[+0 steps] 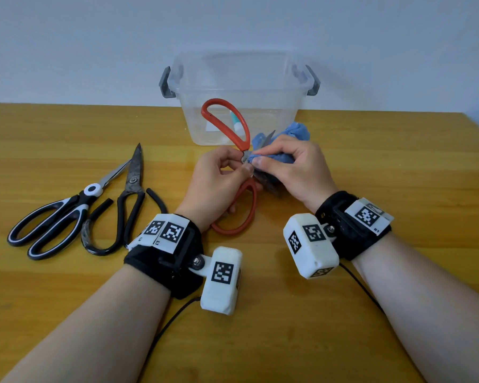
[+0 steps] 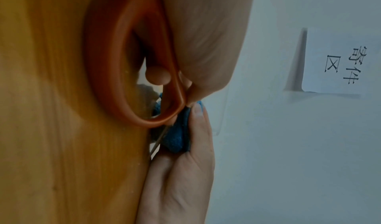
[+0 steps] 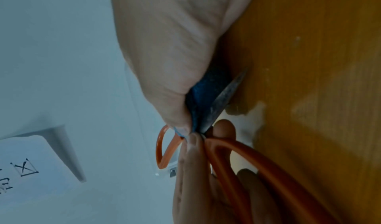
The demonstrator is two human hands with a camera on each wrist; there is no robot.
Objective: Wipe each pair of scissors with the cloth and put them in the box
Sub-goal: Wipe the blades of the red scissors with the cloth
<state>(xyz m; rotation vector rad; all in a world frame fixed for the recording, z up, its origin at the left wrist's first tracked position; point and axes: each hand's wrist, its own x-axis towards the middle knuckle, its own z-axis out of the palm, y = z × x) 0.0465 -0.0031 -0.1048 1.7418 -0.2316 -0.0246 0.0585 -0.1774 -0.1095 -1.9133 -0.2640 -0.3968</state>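
Your left hand (image 1: pixel 219 172) pinched the red scissors (image 1: pixel 227 125) while your right hand (image 1: pixel 288 167) clamped the cloth (image 1: pixel 296 131) round a blade, mid-wipe; next probably the far box (image 1: pixel 241 78).

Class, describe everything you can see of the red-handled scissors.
The red-handled scissors have two large orange-red loop handles, plastic-looking, and short grey metal blades. They are held open above the wooden table, before the clear box. The left hand pinches them near the pivot; the right hand presses the blue cloth around a blade.
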